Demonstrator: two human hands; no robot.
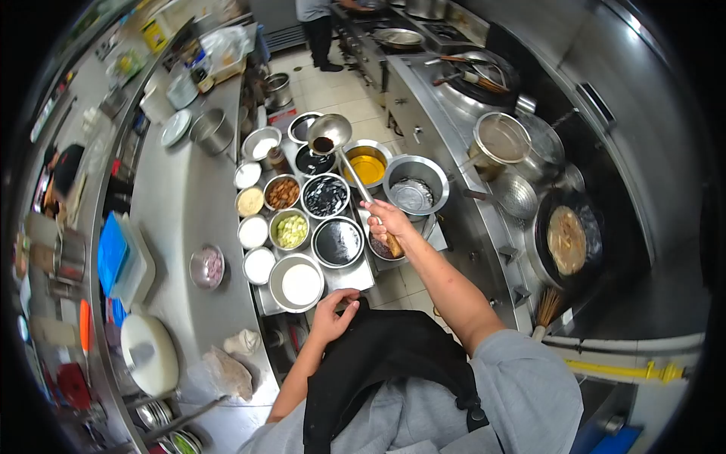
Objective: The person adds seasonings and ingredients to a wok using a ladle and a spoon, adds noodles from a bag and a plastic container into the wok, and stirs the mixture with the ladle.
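My right hand (386, 222) is closed around the handle of a long ladle (355, 175). The ladle's bowl reaches out over the pots with a little dark liquid in it. Beneath and beside it stand a pot of dark sauce (314, 162) and a pot of yellow oil (368, 169). My left hand (333, 315) rests by the front of my black apron (378, 340), fingers loosely bent, thumb apart, nothing visible in it. Closest to that hand is a pot of white powder or liquid (301, 284); which one, I cannot tell.
Several more ingredient pots crowd the trolley, among them chopped green vegetable (290, 229) and brown chunks (282, 192). At right, a wok (566, 234) holds a pale flat food on the range. A steel counter (204, 166) runs along the left. Another person (316, 30) stands far back.
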